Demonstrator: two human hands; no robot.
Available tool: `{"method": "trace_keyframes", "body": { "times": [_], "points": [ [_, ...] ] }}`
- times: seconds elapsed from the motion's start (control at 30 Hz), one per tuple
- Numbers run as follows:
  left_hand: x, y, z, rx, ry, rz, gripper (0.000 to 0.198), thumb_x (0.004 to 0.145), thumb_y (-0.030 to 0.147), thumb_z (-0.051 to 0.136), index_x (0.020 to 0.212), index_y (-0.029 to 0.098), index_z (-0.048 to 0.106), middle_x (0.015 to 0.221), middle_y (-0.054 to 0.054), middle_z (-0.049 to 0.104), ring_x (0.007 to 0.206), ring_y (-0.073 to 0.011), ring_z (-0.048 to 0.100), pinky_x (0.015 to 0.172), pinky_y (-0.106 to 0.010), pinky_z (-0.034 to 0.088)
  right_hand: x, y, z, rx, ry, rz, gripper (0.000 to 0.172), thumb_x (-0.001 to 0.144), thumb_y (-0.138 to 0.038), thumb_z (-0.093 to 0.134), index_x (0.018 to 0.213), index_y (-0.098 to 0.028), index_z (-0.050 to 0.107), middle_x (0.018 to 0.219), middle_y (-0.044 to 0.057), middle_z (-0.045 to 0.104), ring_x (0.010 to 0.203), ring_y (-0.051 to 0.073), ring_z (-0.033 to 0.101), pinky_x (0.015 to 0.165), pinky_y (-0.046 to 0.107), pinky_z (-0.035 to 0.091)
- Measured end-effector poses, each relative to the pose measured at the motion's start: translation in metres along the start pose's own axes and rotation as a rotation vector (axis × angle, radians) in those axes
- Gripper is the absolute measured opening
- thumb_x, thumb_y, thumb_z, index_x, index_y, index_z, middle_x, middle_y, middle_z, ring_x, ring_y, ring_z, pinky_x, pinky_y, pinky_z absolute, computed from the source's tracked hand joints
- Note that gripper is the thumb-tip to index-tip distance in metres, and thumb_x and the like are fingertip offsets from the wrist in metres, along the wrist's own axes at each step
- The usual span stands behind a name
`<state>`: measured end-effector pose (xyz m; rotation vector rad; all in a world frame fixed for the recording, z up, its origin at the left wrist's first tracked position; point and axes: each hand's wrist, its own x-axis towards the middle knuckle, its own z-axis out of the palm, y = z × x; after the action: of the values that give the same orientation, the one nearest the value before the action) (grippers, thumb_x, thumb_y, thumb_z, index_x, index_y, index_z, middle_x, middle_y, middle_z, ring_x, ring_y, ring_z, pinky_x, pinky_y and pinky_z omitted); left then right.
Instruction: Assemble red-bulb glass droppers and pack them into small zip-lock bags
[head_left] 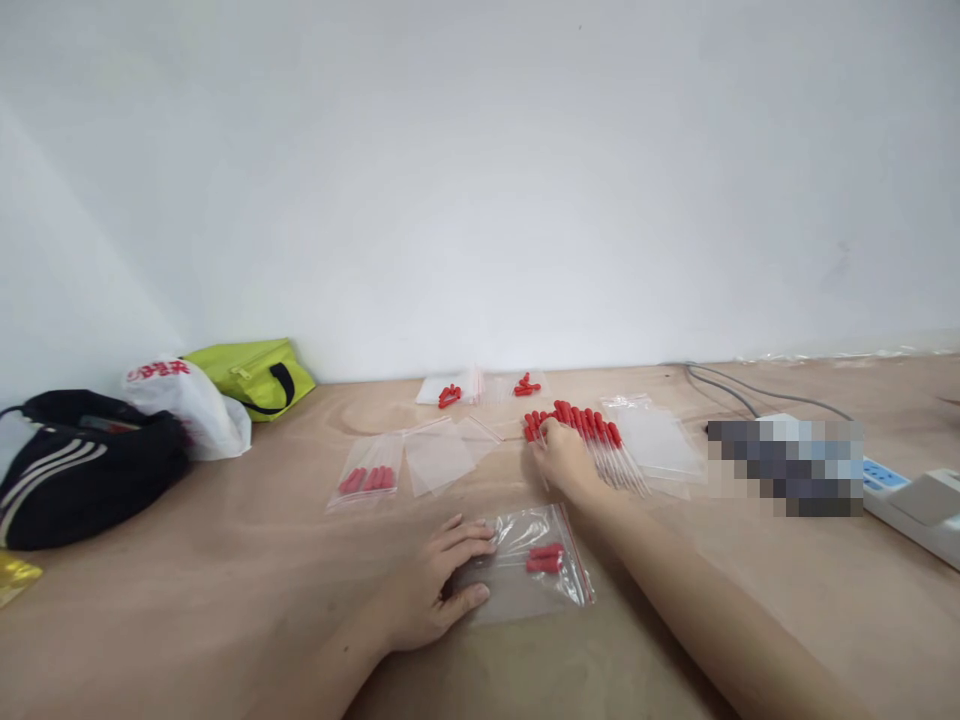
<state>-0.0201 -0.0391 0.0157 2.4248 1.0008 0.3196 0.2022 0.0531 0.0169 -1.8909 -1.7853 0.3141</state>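
My left hand (442, 580) lies with its fingers apart on the left side of a clear zip bag (510, 590). Two droppers with red rubber bulbs (545, 558) show inside that bag. Farther off, my right hand (562, 455) reaches into a row of red-bulbed droppers (600, 430), whose thin clear tubes point toward me. Its fingers are closed around a dropper at the row's left part; the fingertips are partly hidden. To the left lies another zip bag (381, 480) with several droppers in it.
Flat clear bags (439, 460) lie mid-table, and more bags (660, 440) sit right of the droppers. Small red pieces (450, 396) rest on bags by the wall. Bags (90, 470) stand at left; a power strip (911, 510) and cables (724, 378) occupy the right.
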Motion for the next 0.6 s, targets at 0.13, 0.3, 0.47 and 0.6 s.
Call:
{"method": "trace_keyframes", "body": {
  "times": [0.13, 0.3, 0.47, 0.6],
  "points": [
    [-0.002, -0.001, 0.000, 0.010, 0.002, 0.002, 0.036, 0.083, 0.035, 0.049, 0.117, 0.025, 0.049, 0.126, -0.004, 0.050, 0.120, -0.0203, 0.041, 0.106, -0.045, 0.022, 0.014, -0.017, 0.015, -0.016, -0.012, 0.091, 0.022, 0.078, -0.005, 0.041, 0.097, -0.007, 0.053, 0.090, 0.019, 0.061, 0.086, 0.024, 0.060, 0.068, 0.029, 0.042],
    [-0.003, -0.002, 0.001, -0.003, 0.017, 0.011, 0.036, 0.083, 0.033, 0.050, 0.118, 0.025, 0.049, 0.126, -0.004, 0.051, 0.120, -0.0201, 0.041, 0.106, -0.044, 0.022, 0.018, -0.023, 0.014, 0.030, -0.022, 0.108, 0.024, 0.077, -0.002, 0.039, 0.098, -0.002, 0.051, 0.091, 0.024, 0.060, 0.086, 0.028, 0.060, 0.067, 0.033, 0.043],
    [-0.003, -0.001, 0.000, -0.005, 0.003, 0.004, 0.034, 0.083, 0.034, 0.049, 0.116, 0.025, 0.048, 0.126, -0.004, 0.050, 0.120, -0.0196, 0.041, 0.107, -0.044, 0.021, -0.001, -0.001, -0.014, 0.169, -0.012, 0.001, 0.041, 0.076, -0.009, 0.044, 0.117, -0.010, 0.038, 0.080, 0.008, 0.061, 0.078, 0.018, 0.060, 0.068, 0.027, 0.044],
    [-0.004, 0.000, 0.000, -0.028, -0.001, -0.038, 0.024, 0.082, 0.033, 0.050, 0.104, 0.024, 0.049, 0.127, -0.005, 0.049, 0.121, -0.0197, 0.040, 0.107, -0.044, 0.021, -0.039, 0.042, -0.027, 0.756, 0.078, 0.055, 0.059, 0.075, -0.026, 0.048, 0.127, -0.018, 0.020, 0.065, -0.005, 0.053, 0.048, 0.012, 0.053, 0.046, 0.024, 0.042]
  ]
}}
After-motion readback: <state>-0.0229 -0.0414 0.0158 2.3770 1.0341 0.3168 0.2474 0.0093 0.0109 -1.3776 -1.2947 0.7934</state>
